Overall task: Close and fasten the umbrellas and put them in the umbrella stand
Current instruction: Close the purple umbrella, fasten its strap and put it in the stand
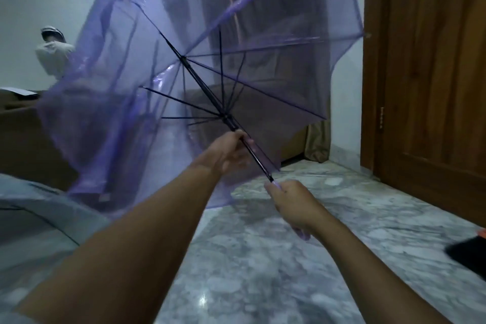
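purple umbrella [263,60], seemingly half-open, in left hand [231,150] and right hand [292,202]

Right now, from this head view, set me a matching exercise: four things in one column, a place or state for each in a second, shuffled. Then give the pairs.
Things
1. left hand
2. right hand
3. purple umbrella
4. wooden door

Places or states
A. fingers curled round the handle
B. canopy spread open, ribs fanned out
C. stands at the right of the view
D. grips the shaft higher up

Pairs: 1-D, 2-A, 3-B, 4-C
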Tool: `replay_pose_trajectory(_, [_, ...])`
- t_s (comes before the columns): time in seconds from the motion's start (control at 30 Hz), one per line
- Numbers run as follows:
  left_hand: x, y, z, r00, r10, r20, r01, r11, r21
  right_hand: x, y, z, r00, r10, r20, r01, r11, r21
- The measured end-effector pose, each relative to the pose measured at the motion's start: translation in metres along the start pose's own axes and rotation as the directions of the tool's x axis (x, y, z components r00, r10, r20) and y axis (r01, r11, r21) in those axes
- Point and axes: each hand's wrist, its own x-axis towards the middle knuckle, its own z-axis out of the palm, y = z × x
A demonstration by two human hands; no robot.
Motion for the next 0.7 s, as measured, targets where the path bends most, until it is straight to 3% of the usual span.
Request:
replay_pose_trajectory(0.17, [-0.029, -0.04, 0.034, 0.979, -0.157, 0.134, 0.147, 0.986, 0.078, 0.014, -0.006, -0.002, 0.994, 0.079, -0.075, -0.082, 0.996, -0.035])
replay_pose_trajectory(0.33, [-0.036, -0.063, 0.061, 0.972, -0.188, 0.143, 0.193, 0.981, -0.025, 0.015, 0.0, 0.001, 0.962, 0.168, -0.217, -0.138, 0.98, 0.145])
replay_pose_trajectory(0.7, [-0.049, -0.083, 0.078, 0.972, -0.182, 0.15, 0.203, 0.97, -0.137, 0.006, 0.012, -0.011, 0.975, 0.174, -0.138, -0.154, 0.978, 0.141])
